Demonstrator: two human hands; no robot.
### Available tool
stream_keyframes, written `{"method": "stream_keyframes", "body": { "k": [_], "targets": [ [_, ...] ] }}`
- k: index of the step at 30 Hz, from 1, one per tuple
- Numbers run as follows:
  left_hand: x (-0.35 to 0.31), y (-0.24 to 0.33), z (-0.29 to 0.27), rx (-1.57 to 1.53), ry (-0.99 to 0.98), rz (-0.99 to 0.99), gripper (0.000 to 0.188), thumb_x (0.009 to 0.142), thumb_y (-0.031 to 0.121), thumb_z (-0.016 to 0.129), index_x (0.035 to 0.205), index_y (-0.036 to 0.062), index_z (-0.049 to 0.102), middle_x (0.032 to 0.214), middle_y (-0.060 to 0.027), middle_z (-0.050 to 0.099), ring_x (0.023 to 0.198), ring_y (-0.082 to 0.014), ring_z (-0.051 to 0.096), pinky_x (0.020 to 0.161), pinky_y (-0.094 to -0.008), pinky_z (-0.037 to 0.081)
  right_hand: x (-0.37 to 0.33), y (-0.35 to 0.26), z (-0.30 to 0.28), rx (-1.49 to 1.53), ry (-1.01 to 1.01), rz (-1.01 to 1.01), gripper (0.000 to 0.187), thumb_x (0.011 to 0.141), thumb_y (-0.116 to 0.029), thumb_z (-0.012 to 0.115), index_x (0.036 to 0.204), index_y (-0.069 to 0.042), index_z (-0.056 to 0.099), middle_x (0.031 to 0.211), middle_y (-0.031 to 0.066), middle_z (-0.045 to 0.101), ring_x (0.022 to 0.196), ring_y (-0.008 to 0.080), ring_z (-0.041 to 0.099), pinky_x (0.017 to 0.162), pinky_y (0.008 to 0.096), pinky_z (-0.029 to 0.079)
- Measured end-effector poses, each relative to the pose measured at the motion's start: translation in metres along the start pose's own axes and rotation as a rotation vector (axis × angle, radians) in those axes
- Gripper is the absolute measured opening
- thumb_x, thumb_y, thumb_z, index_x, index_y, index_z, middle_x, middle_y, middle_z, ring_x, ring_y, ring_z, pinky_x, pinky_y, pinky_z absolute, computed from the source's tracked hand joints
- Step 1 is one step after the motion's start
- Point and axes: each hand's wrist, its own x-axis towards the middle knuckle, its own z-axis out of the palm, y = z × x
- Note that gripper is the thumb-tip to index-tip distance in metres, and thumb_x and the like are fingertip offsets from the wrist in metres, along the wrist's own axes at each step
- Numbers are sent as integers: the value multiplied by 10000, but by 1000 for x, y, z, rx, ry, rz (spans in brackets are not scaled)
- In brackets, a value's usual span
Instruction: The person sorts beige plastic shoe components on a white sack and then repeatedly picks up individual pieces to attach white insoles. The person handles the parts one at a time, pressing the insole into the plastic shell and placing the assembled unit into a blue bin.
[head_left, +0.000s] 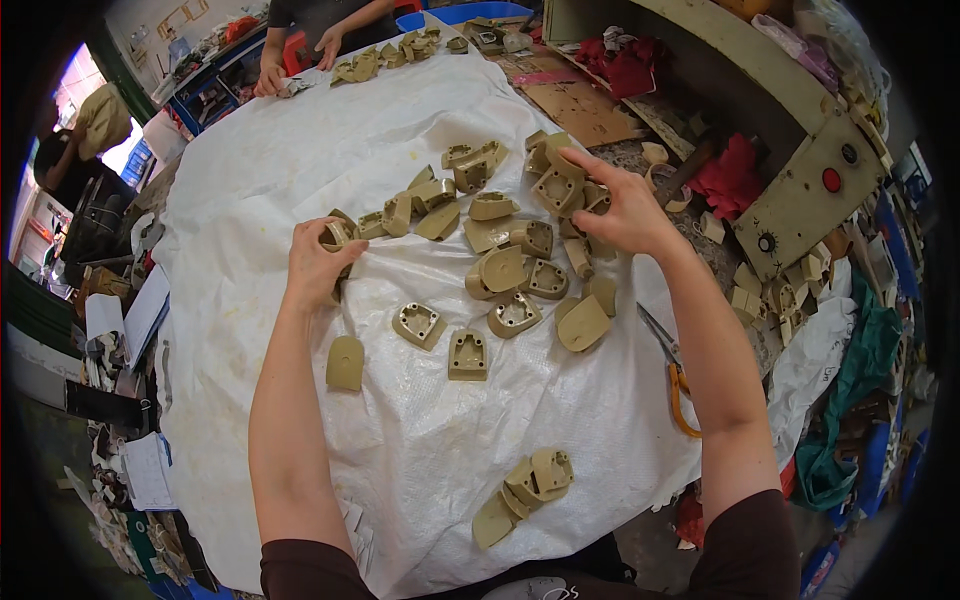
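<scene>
Olive plastic pieces that look like shoe heel blocks lie scattered over a white sheet (240,200). My left hand (316,262) is closed round a couple of heel blocks (337,233) at the left end of the pile; its fingers partly hide them. At the pile's right, my right hand (622,205) grips a cluster of heel blocks (558,186) between thumb and fingers. Between my hands lie more blocks, some hollow side up, such as one hollow block (468,355), others smooth side up, such as a smooth block (345,363).
Scissors with orange handles (680,400) lie by my right forearm. A small group of heel blocks (522,495) rests near me. Across the table, another person's hands (325,50) are beside more pieces (385,60). A metal machine housing (815,190) stands at the right.
</scene>
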Motion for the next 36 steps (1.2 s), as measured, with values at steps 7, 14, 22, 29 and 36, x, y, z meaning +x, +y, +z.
{"method": "stream_keyframes", "body": {
  "k": [7,14,22,29,36],
  "targets": [
    [3,-13,0,-322,7,-134,549,721,316,821,1133,8,628,970,-73,637,848,-153,588,762,-286,493,-5,14,8,-29,106,-110,731,674,-137,668,1376,-165,467,1269,150,587,1158,304,566,1005,382,430],
    [8,-9,7,-716,77,-224,406,825,224,753,1130,-12,629,964,-51,658,822,-117,594,720,-270,498,-29,58,15,-16,192,-68,562,709,-139,687,1258,-105,573,1282,131,582,1165,298,563,992,376,442],
    [11,-16,8,-532,125,-190,426,829,283,736,1147,23,621,1076,-94,598,952,-184,582,830,-330,491,-32,48,15,-169,71,57,630,700,-246,774,1278,-123,556,1305,139,539,1211,307,515,984,396,442],
    [-8,7,14,361,309,146,476,799,315,734,1157,30,604,1184,-162,456,1047,-293,518,920,-357,443,-25,16,9,-279,-102,256,732,652,-282,762,1336,-204,514,1119,148,581,1076,324,565,921,420,463],
    [4,-9,10,-127,283,-142,446,857,333,687,1100,-35,627,963,-126,654,842,-189,595,784,-306,470,-34,42,10,-210,-12,109,676,644,-206,742,1292,-162,554,1100,113,585,978,288,583,859,383,475]
  ]
}}
